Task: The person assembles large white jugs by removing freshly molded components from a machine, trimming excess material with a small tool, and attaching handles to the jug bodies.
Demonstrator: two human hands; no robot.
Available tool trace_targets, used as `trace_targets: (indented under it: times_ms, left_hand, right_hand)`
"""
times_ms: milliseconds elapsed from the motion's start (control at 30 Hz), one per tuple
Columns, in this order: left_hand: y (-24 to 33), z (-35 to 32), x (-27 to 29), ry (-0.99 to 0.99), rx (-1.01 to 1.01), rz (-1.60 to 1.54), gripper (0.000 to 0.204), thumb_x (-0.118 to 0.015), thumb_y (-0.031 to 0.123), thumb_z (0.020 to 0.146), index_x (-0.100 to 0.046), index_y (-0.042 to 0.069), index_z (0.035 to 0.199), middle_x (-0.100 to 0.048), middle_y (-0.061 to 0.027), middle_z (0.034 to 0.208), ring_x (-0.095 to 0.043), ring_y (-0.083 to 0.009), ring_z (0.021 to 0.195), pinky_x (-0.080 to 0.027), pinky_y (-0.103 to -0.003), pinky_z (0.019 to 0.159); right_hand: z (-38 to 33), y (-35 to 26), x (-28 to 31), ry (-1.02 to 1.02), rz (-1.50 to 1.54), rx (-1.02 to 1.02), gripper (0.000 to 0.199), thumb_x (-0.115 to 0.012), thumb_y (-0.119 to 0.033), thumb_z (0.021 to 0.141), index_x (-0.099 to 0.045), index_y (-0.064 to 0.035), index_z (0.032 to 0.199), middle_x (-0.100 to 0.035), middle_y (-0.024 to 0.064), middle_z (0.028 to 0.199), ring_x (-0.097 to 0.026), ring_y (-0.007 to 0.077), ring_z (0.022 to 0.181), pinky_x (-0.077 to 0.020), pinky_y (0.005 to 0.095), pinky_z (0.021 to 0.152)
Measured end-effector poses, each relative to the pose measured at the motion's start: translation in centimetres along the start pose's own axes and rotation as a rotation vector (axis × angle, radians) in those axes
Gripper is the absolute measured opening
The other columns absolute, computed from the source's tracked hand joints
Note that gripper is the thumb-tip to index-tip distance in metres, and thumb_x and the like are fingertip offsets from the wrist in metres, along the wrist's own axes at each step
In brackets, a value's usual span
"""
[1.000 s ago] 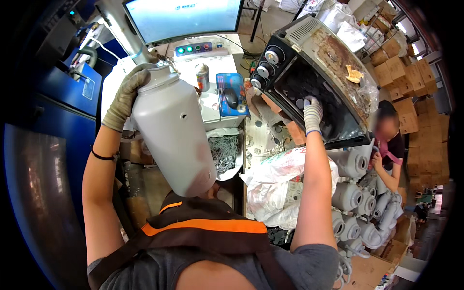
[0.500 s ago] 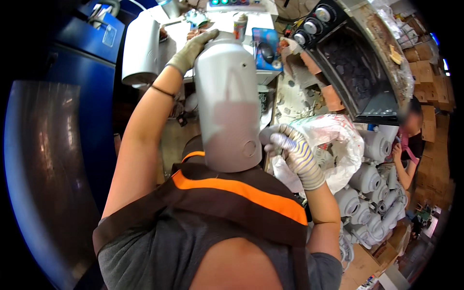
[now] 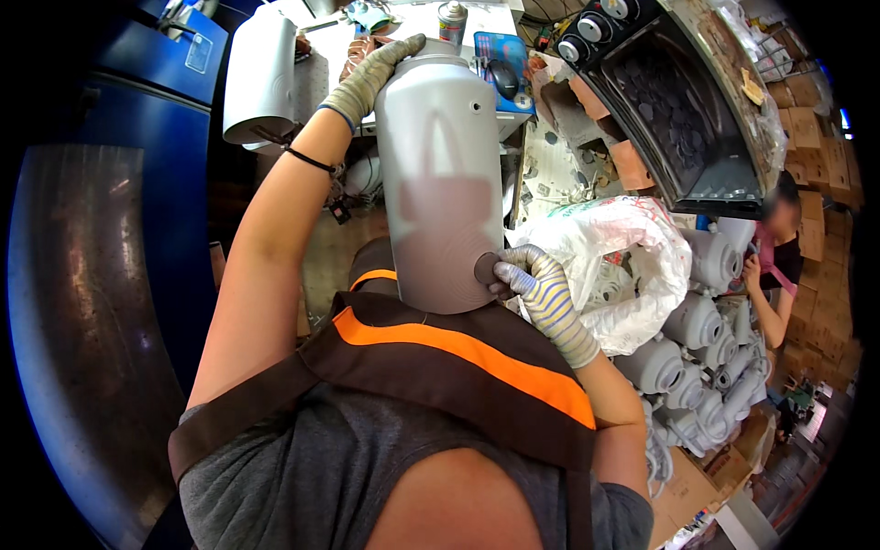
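Observation:
A pale grey cylindrical canister leans lengthwise before me, its lower end against my dark apron. It has a narrowed neck at the far end and a small hole near the upper right. My left hand, in a work glove, is closed on the neck end; its fingertips are partly hidden. A dark, thin round disc lies against the lower right of the canister's side. My right hand, in a striped glove, pinches that disc at its right edge.
A black oven-like box with knobs holds several dark discs. Beside it sits an open white plastic bag. Grey canisters are piled at right, near another person. A spray can and another cylinder stand beyond; blue cabinet at left.
My right hand has brought the disc left onto the canister's side, over a round mark seen there before. The canister has shifted slightly up and right, with my left hand still on it.

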State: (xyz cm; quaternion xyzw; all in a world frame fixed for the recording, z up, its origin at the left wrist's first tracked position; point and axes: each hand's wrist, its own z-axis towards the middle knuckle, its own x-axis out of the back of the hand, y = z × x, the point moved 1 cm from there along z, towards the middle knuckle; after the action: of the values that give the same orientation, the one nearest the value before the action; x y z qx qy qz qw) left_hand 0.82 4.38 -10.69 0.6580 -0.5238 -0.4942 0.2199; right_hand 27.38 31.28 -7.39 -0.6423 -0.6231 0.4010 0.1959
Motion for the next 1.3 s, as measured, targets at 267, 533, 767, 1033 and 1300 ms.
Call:
trace_targets:
  times_ms: [267, 533, 767, 1033, 1300]
  left_hand:
    - [0.9, -2.5, -1.6, -0.024, 0.050, -0.024, 0.036, -0.073, 0.034, 0.079, -0.062, 0.006, 0.099, -0.066, -0.0081, 0.085, -0.065, -0.0131, 0.066, -0.056, -0.025, 0.058]
    - [0.5, -2.9, -1.4, -0.081, 0.055, -0.127, 0.035, -0.073, 0.031, 0.081, -0.061, 0.006, 0.101, -0.066, -0.0090, 0.087, -0.065, -0.0154, 0.068, -0.057, -0.028, 0.060]
    - [0.2, -2.9, -1.2, -0.148, 0.076, -0.182, 0.036, -0.072, 0.030, 0.081, -0.060, 0.005, 0.104, -0.067, -0.0093, 0.089, -0.066, -0.0170, 0.072, -0.058, -0.030, 0.064]
    - [0.1, -2.7, -0.4, -0.132, 0.096, -0.179, 0.040, -0.070, 0.032, 0.082, -0.059, 0.005, 0.109, -0.066, -0.0102, 0.093, -0.066, -0.0174, 0.075, -0.058, -0.030, 0.066]
    - [-0.9, -1.9, 2.7, -0.090, -0.056, -0.177, 0.045, -0.068, 0.033, 0.084, -0.056, 0.005, 0.117, -0.065, -0.0106, 0.102, -0.065, -0.0192, 0.087, -0.057, -0.032, 0.077]
  right_hand:
    - [-1.1, -0.2, -0.2, 0.050, 0.051, 0.020, 0.013, -0.059, -0.008, 0.090, -0.058, 0.0011, 0.099, -0.062, 0.0059, 0.080, -0.059, 0.0083, 0.064, -0.0489, 0.0193, 0.058]
    - [-1.6, 1.1, -1.7, 0.236, -0.113, 0.073, 0.019, -0.058, -0.009, 0.090, -0.058, 0.0018, 0.106, -0.063, 0.0060, 0.083, -0.062, 0.0089, 0.069, -0.0522, 0.0238, 0.062]
    - [-2.6, 2.1, -2.6, 0.347, -0.907, 0.549, 0.026, -0.060, -0.017, 0.086, -0.063, -0.0003, 0.106, -0.065, 0.0193, 0.094, -0.063, 0.0350, 0.084, -0.0512, 0.0409, 0.075]
    - [-2.6, 1.6, -2.6, 0.308, -1.002, 0.623, 0.033, -0.067, -0.021, 0.083, -0.062, 0.0002, 0.107, -0.063, 0.0197, 0.096, -0.061, 0.0340, 0.087, -0.0504, 0.0406, 0.078]
    - [-0.3, 1.2, -1.5, -0.200, 0.329, -0.102, 0.084, -0.068, -0.027, 0.084, -0.018, 0.0019, 0.145, -0.036, 0.0181, 0.140, -0.038, 0.0269, 0.130, -0.0321, 0.0381, 0.108]
